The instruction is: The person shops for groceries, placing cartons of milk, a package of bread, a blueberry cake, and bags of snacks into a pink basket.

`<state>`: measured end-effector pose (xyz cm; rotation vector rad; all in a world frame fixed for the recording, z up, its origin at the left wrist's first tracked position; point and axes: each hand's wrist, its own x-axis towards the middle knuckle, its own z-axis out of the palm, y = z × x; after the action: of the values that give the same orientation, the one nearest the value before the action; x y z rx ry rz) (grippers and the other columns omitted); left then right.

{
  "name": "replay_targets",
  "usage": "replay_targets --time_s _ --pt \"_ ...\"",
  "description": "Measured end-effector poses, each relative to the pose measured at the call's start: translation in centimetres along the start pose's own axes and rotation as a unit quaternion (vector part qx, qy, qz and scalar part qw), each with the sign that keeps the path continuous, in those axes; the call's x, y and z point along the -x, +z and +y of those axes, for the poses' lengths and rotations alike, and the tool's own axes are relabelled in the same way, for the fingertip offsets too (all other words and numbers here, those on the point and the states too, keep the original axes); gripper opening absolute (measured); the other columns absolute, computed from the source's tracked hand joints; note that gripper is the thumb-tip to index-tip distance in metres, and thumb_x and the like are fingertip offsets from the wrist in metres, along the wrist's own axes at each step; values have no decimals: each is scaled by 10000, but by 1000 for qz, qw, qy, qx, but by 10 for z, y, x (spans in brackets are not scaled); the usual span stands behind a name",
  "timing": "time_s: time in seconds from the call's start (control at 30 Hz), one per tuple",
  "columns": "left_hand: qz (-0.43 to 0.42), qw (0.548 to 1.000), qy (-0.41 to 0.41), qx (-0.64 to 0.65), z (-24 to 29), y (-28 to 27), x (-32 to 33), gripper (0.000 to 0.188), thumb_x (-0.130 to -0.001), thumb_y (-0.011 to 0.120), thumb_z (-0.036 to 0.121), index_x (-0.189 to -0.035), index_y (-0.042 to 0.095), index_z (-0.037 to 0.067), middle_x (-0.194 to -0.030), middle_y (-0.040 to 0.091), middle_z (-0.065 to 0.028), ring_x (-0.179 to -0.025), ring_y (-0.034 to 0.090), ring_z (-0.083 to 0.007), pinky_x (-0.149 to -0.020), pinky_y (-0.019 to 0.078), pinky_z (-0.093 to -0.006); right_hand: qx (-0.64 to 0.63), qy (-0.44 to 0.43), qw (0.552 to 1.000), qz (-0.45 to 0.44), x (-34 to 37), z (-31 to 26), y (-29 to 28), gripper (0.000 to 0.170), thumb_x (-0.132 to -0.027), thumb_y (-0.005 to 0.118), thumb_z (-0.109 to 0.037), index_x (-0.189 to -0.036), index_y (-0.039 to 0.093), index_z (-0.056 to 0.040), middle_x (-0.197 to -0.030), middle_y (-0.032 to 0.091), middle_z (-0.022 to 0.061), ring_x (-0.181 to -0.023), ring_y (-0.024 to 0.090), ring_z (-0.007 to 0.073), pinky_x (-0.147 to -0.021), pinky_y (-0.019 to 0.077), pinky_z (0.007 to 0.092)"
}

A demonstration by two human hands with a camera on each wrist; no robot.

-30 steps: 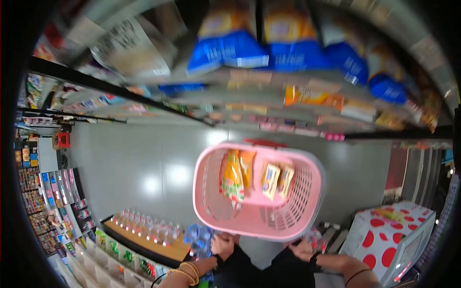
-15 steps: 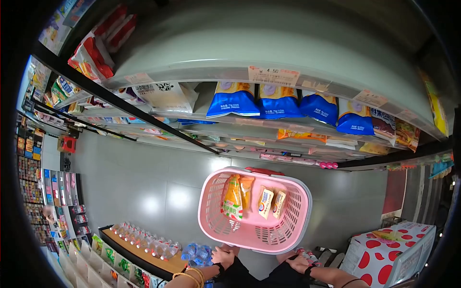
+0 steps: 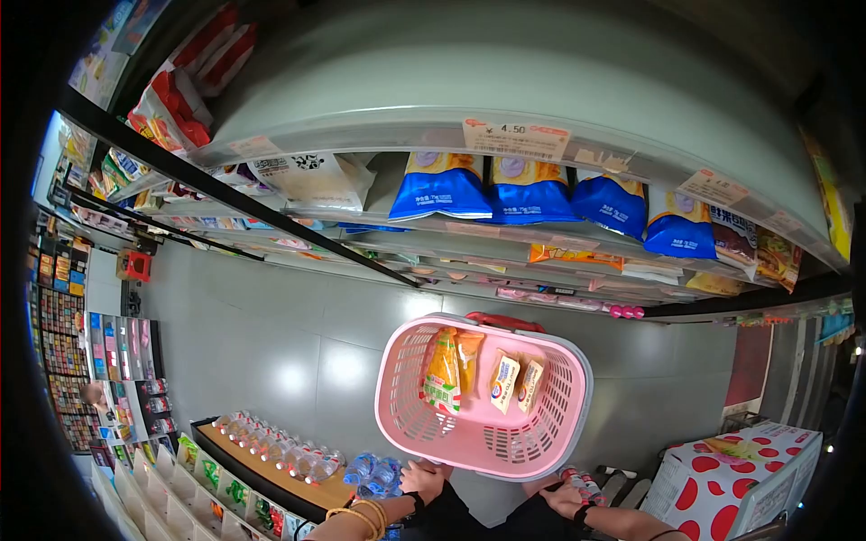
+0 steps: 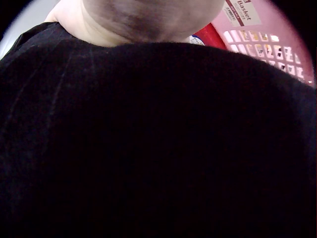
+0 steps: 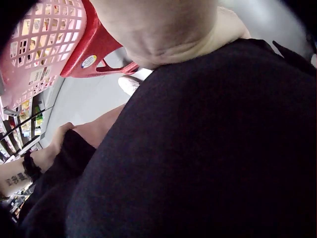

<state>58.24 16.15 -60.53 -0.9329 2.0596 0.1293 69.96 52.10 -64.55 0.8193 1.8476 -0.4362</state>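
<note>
My left hand rests on a black-clothed thigh, just below the near left corner of a pink basket. On the other leg lies my right hand, by the near right corner. Neither hand holds anything. The basket sits on a red support. Inside it are two orange-coloured bread packets on the left and two cream-coloured wrapped snacks on the right. Black cloth fills most of the left wrist view, and the fingers are hidden in both wrist views.
Ahead stands a shelf with several blue-bottomed packets under a price tag. Clear bottles and blue-wrapped bottles are at lower left. A box with red dots stands at lower right, on the grey floor's edge.
The head view has tilted up and steadied, so the basket sits lower and the upper shelf shows. Both hands stay on the legs, and the basket's contents are the same.
</note>
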Motion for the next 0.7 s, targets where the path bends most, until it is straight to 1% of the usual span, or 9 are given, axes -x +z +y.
replay_targets --time_s 0.1,0.2,0.3,0.4,0.5,0.6,0.7 --pt "-3 1000 2 -2 1 -2 0 825 -779 673 568 -1323 461 -16 -1281 544 -265 -1208 577 -427 -1003 483 -510 -2 2 1000 18 -5 5 11 1010 -682 779 -631 -1339 420 47 -1121 680 263 -1033 692 406 -882 568 469" --pt "0 1000 5 -4 3 -4 2 832 -779 675 570 -1323 462 -23 -1280 545 -266 -1206 577 -431 -1002 484 -512 5 11 1000 15 -3 0 9 995 -692 774 -629 -1340 439 49 -1165 666 275 -1067 680 407 -902 562 472" --pt "10 1000 9 -10 2 0 -3 835 -782 681 564 -1328 459 -26 -1278 546 -263 -1193 586 -432 -995 489 -508 -9 9 1000 -13 18 -17 -15 988 -727 756 -573 -1375 424 94 -1259 614 325 -1166 628 433 -985 518 447" --pt "18 1000 6 -11 5 -1 0 831 -786 687 554 -1336 456 -25 -1273 548 -257 -1171 600 -428 -982 497 -501 -15 30 999 -27 23 -24 -21 991 -728 749 -584 -1375 424 94 -1247 617 328 -1165 624 444 -992 515 458" --pt "28 999 -4 -26 6 4 -5 814 -791 686 550 -1333 460 -15 -1268 551 -250 -1157 611 -422 -969 505 -495 -20 12 1000 -17 25 -22 -19 1002 -727 743 -597 -1375 422 98 -1242 621 323 -1168 621 444 -996 514 459" --pt "29 999 -8 -39 11 5 -5 799 -798 674 552 -1331 463 -5 -1265 554 -244 -1155 614 -418 -960 508 -495 -34 37 999 -19 28 -24 -19 1005 -724 745 -600 -1386 422 84 -1250 618 321 -1181 614 444 -1005 509 460" --pt "28 999 -4 -43 17 -3 2 794 -806 658 558 -1334 463 -2 -1262 557 -244 -1151 615 -418 -954 508 -503 -31 60 998 -4 31 -26 -19 988 -723 747 -604 -1382 434 61 -1265 611 314 -1178 614 447 -1001 510 467"
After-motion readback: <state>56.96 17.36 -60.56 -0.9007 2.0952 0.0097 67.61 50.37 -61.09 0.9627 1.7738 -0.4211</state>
